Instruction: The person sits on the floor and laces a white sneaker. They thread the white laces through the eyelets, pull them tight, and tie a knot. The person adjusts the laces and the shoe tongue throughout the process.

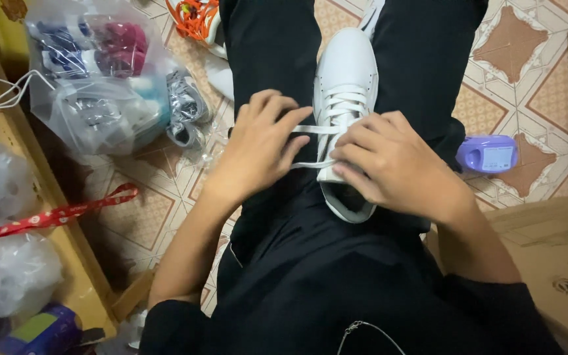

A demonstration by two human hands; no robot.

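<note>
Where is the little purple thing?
In the head view, the purple container lies on the tiled floor on the right side, just past the person's right hand and above the cardboard box.

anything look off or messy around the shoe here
The white sneaker on the lap is only part laced: both hands, left hand and right hand, pull loose lace ends. An orange shoe lies tipped on the floor.

Soft, even indoor light, fairly dim. The white shoe is the brightest patch, close to glare at the toe. Black trousers lose all detail in shadow. Plastic bags shine faintly. Corners look slightly soft.
</note>
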